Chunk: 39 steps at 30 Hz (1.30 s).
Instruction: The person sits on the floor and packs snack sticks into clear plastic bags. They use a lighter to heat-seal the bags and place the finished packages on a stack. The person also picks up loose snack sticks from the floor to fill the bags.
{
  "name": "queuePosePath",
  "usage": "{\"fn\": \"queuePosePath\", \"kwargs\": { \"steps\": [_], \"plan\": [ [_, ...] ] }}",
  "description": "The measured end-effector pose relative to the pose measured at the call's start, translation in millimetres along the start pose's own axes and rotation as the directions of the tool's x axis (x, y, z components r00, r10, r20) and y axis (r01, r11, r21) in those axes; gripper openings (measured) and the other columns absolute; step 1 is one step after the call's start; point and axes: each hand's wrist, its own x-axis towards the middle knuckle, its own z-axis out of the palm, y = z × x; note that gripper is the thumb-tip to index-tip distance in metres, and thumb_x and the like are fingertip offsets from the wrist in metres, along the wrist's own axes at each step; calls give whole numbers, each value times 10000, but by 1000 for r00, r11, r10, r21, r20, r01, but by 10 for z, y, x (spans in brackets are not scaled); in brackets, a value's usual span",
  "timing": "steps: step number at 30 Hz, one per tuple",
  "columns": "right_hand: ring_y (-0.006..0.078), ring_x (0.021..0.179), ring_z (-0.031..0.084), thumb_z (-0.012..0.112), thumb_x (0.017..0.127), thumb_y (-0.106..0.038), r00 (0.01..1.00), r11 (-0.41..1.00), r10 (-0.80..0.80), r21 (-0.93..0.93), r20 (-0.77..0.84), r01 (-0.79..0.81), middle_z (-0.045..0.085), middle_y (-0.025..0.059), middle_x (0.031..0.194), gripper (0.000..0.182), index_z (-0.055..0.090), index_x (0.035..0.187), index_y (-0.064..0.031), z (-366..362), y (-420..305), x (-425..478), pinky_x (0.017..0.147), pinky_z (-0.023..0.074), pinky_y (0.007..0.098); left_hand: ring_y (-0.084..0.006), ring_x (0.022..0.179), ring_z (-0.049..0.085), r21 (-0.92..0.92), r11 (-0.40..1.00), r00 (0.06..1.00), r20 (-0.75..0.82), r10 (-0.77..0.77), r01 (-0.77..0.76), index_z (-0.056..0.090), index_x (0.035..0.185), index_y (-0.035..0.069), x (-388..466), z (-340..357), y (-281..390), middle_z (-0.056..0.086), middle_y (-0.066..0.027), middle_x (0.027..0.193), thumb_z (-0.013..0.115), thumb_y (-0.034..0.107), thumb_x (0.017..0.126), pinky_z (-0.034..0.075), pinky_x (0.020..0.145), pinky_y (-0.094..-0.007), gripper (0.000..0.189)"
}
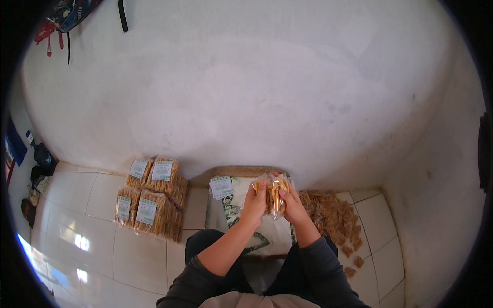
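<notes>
Both my hands meet over a low table (279, 240) covered with a white and green printed sheet. My left hand (255, 202) grips clear plastic packets of yellow-brown snack sticks (276, 196) from the left side. On their right side, my right hand (292, 204) is closed around the same packets, its thumb across the front. A stack of printed paper labels (222, 187) lies at the table's back left corner. Right of the table, many small snack packets (335, 217) are heaped on the floor.
Large labelled bags of snack sticks (148, 208) stand in stacks on the tiled floor (136, 258) to the left. A white wall (246, 96) rises just behind the table. Dark bags (44, 158) are by the far left wall, and more bags (69, 15) hang at the upper left.
</notes>
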Motion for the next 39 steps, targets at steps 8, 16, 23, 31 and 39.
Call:
{"fn": "queuePosePath", "kwargs": {
  "steps": [8, 16, 23, 31, 39],
  "plan": [
    [155, 964, 396, 365, 785, -155, 997, 984, 77, 162, 4, -76, 380, 74, 1078, 434, 220, 1183, -57, 91, -103, -28, 802, 327, 256, -141, 732, 459, 539, 820, 981, 80, 178, -193, 366, 942, -16, 127, -181, -138, 454, -98, 839, 365, 317, 804, 378, 627, -235, 360],
    [119, 908, 409, 418, 762, -76, 997, 996, -47, 78, -59, 51, 411, 55, 1018, 474, 213, 1189, -59, 72, 14, -12, 768, 335, 217, -236, 758, 441, 645, 678, 904, 45, 425, -351, 339, 936, -45, 131, -132, -161, 425, -168, 842, 326, 347, 804, 347, 674, -287, 414],
    [204, 997, 338, 463, 724, -87, 969, 746, -236, -625, 77, 232, 322, 126, 1100, 527, 207, 1180, -21, -7, 105, 31, 835, 267, 274, -227, 883, 413, 308, 945, 987, -74, 142, -113, 286, 1032, -44, 80, -43, -239, 392, -172, 953, 226, 442, 798, 314, 766, -267, 543],
    [316, 1041, 285, 270, 773, -217, 916, 477, -379, -819, 133, 317, 252, 204, 1133, 485, 155, 1194, -4, 220, 9, -29, 869, 224, 313, -168, 894, 398, 27, 968, 968, 52, 247, -249, 261, 1068, -16, 180, -167, -391, 390, -133, 977, 284, 422, 794, 329, 755, -247, 517],
    [319, 1063, 274, 326, 758, -260, 978, 529, -209, -841, 5, 117, 233, 210, 1152, 515, 186, 1194, -24, 140, -14, -28, 871, 228, 294, -121, 774, 459, -107, 993, 998, 41, -49, 54, 357, 939, 25, 104, -59, -258, 451, -64, 879, 549, 261, 709, 389, 646, -234, 381]
  ]
}}
